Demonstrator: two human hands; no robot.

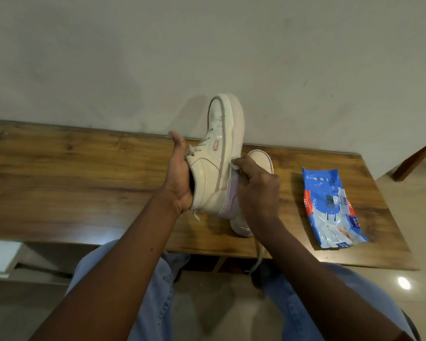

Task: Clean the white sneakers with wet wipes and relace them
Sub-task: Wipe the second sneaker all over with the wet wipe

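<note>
Bench of wood runs along the wall. Above it, the left grip clasps one white sneaker by its opening, toe pointing far, sole facing right. A second sneaker lies beneath the right grip, with the blue wipes pack further right. The right grip pinches a wet wipe against the sole's edge, so wiping seems in hand. Next comes firm rubbing along the midsole, with relacing still ahead.
</note>
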